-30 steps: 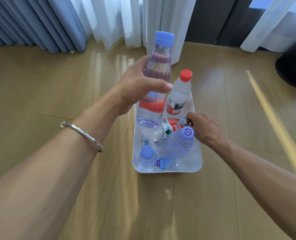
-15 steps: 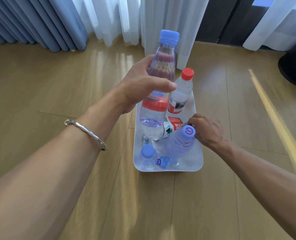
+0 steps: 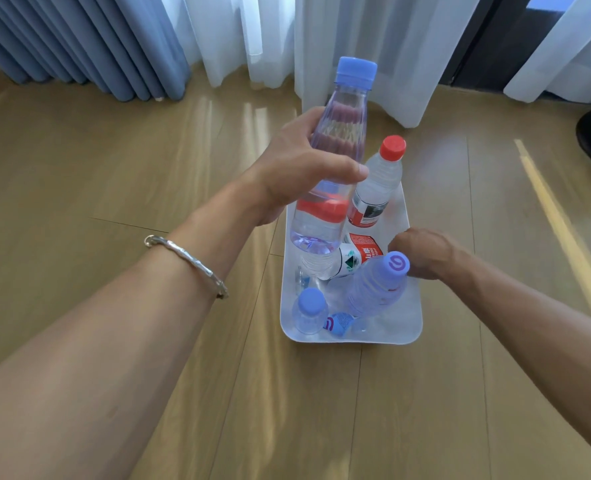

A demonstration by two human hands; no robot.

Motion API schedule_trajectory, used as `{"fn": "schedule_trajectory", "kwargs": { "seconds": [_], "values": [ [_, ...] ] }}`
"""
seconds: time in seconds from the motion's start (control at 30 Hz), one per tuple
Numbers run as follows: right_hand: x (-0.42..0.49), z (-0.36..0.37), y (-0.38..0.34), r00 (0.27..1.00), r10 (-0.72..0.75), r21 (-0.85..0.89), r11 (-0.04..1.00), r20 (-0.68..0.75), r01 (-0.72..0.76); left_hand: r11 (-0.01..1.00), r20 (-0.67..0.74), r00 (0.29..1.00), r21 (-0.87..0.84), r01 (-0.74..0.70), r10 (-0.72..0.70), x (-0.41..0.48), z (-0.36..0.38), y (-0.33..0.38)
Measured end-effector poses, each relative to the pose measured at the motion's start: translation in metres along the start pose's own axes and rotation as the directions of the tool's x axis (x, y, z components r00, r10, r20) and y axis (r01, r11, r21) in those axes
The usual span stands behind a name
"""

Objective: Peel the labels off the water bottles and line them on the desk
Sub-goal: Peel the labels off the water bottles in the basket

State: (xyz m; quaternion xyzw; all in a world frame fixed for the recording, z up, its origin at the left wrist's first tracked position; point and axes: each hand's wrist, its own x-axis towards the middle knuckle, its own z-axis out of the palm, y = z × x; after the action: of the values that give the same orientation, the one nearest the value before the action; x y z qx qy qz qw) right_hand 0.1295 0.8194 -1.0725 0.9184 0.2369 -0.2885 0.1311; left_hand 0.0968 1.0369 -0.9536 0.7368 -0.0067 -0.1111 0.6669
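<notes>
So, wooden floor (image 3: 148, 150) with a white tray (image 3: 412, 299) of bottles on it. Left grip (image 3: 297, 171) is wrapped round the tall blue-capped bottle (image 3: 342, 133), upright over the tray. Right grip (image 3: 425, 252) is curled inside the tray, can't tell on what.

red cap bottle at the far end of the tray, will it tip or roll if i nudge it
The red-capped bottle stands upright, tall on a narrow base, so a nudge near the cap would probably tip it. Once down, its round body would likely roll until the tray wall stops it.
</notes>
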Motion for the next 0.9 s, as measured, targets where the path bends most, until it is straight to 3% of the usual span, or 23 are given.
{"fn": "schedule_trajectory", "kwargs": {
  "seconds": [0.1,0.17,0.23,0.33,0.37,0.43,0.5,0.53,0.6,0.7,0.9],
  "values": [
    [0.001,-0.015,0.004,0.971,0.016,0.13,0.99,0.24,-0.048,1.0,0.005,1.0,0.005,0.0,0.0,0.001,0.002,0.0],
    [0.001,-0.02,0.003,0.959,-0.011,0.206,0.977,0.285,-0.05,1.0,0.01,1.0,0.013,0.009,-0.009,0.001,0.003,0.0],
    [-0.004,-0.024,0.008,0.972,-0.019,0.328,0.943,0.234,-0.061,1.0,0.017,1.0,0.011,0.016,-0.016,0.001,0.005,0.0],
    [-0.013,-0.041,0.027,1.0,0.014,0.543,0.84,-0.019,-0.001,1.0,0.046,0.999,0.021,0.016,-0.017,0.001,0.01,0.0],
    [-0.02,-0.051,0.032,0.994,0.033,0.656,0.753,-0.108,0.047,1.0,0.066,0.998,0.027,0.01,-0.012,0.001,0.013,0.0],
    [-0.042,-0.081,0.036,0.97,-0.011,0.85,0.479,-0.243,0.219,0.999,0.098,0.995,0.046,0.001,-0.005,0.001,0.02,-0.001],
    [-0.067,-0.112,0.035,0.92,-0.128,0.892,0.227,-0.37,0.39,0.997,0.114,0.993,0.081,0.012,-0.021,0.003,0.029,-0.002],
    [-0.078,-0.126,0.033,0.894,-0.167,0.874,0.2,-0.415,0.443,0.994,0.118,0.993,0.11,0.017,-0.03,0.004,0.033,-0.002],
    [-0.093,-0.144,0.023,0.857,-0.184,0.804,0.297,-0.482,0.516,0.982,0.131,0.991,0.188,0.007,-0.032,0.005,0.041,-0.002],
    [-0.092,-0.148,0.007,0.808,-0.039,0.675,0.527,-0.588,0.517,0.963,0.101,0.995,0.27,-0.009,-0.019,0.006,0.048,-0.005],
    [-0.078,-0.128,0.01,0.791,0.134,0.649,0.661,-0.596,0.377,0.942,0.022,1.0,0.336,-0.004,-0.003,0.009,0.04,-0.015]
  ]
}}
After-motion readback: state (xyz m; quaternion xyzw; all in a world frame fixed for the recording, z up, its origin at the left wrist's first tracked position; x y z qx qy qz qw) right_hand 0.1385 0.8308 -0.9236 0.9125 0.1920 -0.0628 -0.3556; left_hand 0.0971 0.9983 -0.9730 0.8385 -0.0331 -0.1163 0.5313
